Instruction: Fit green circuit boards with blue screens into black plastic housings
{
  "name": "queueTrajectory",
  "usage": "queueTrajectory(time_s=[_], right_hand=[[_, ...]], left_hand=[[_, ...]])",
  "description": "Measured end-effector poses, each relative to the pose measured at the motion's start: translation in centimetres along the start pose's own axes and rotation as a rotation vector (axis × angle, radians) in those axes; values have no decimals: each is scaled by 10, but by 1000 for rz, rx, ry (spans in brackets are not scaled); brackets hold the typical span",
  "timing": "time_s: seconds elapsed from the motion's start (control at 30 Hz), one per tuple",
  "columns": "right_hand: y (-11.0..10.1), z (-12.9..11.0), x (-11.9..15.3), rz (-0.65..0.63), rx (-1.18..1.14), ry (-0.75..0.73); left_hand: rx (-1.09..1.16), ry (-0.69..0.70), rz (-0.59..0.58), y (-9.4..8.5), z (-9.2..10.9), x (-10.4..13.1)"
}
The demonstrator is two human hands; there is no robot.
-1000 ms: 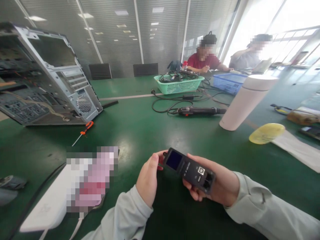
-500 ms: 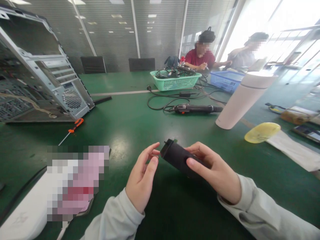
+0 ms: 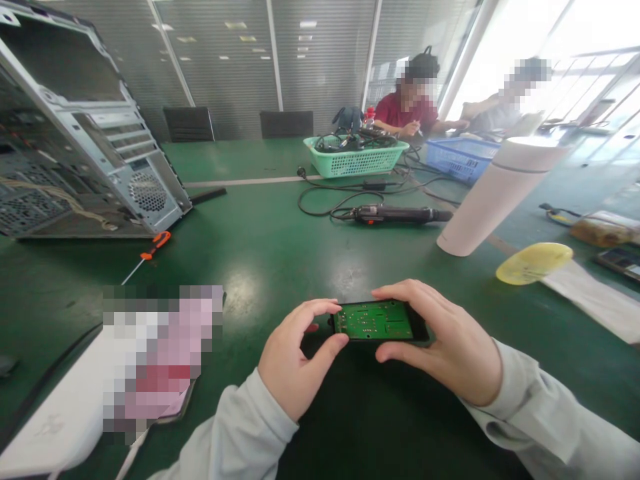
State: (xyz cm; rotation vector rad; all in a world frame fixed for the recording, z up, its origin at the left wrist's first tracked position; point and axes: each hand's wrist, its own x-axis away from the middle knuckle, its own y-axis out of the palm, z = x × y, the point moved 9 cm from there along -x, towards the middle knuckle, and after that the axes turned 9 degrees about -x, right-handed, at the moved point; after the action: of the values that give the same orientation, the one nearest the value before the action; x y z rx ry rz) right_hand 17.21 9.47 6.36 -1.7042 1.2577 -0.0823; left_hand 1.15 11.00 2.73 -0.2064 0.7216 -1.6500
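Observation:
A slim black casing with a green circuit board point(image 3: 373, 321) showing on its upper side is held level just over the table, between both hands. My left hand point(image 3: 300, 357) pinches its left end, thumb along the near edge and fingers on the far edge. My right hand point(image 3: 445, 340) is curved around the right end, with the thumb on the near side and the fingertips at the far side. The underside of the casing is hidden.
An open computer case point(image 3: 135, 153) stands at left, an orange-handled screwdriver point(image 3: 156, 247) before it. A corded black electric screwdriver point(image 3: 395, 214), a green basket point(image 3: 363, 163) of cables, a blue basket point(image 3: 460, 160) and a pale pink bottle point(image 3: 493, 200) lie beyond. Two people sit at back right.
The black casing has turned from slanting to level, and its circuit-board side now faces up. My left hand has closed on its left end. My right hand has shifted around the right end.

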Motion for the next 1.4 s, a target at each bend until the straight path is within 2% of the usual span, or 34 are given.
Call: queueTrajectory(time_s=[0.27,0.43,0.57,0.77,0.93,1.1,1.2,1.23,1.3,1.33,1.4], right_hand=[[0,4,0,-2,-59,55],[2,2,-1,-27,-30,27],[-1,-5,-1,12,-11,-17],[3,-21,0,-1,67,-130],[2,-14,0,8,49,-103],[-3,8,0,7,-1,3],[-3,17,0,-4,-18,35],[-3,19,0,-16,-23,39],[0,21,0,-51,-24,45],[1,22,0,-69,-23,45],[3,22,0,-94,-13,38]], left_hand=[[26,85,11,0,9,4],[9,162,62,-5,17,9],[-167,265,118,-12,32,12],[-626,510,184,-8,61,20],[-659,536,168,-6,63,22],[-463,404,193,-15,54,19],[-37,160,160,-18,29,12],[187,30,117,-12,15,10],[633,-248,-15,10,-6,9],[808,-365,-89,23,-11,10],[972,-474,-204,38,-9,12]])
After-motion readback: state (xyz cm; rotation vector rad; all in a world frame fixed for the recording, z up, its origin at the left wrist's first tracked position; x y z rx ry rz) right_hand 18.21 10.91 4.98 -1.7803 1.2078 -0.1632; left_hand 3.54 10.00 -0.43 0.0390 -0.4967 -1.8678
